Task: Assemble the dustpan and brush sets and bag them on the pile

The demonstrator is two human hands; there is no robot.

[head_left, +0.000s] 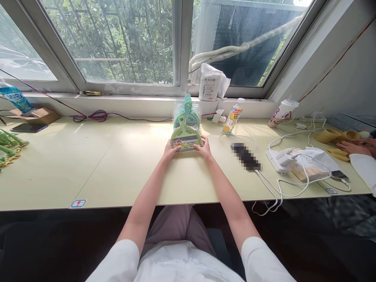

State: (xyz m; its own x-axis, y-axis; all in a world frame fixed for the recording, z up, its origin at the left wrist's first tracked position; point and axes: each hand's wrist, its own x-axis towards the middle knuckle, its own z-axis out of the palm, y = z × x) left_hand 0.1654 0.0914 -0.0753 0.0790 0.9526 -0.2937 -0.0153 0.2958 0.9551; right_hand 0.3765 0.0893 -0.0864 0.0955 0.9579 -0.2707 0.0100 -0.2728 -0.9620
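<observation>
Both of my hands grip a green mini dustpan and brush set at its lower corners, near the middle of the table. My left hand closes on its left corner, with the thumb across the front. On the opposite corner my right hand does the same. A printed label and grey bristles show on the front of the set. Right behind it are several more dustpan sets in teal, one behind another, with clear plastic around them. The green set hides much of them.
To the right stand a juice bottle and a white cup; a blurred dark object, a power strip and cables lie nearer. A co-worker's hand is at far right. At left are a cardboard box and green stalks.
</observation>
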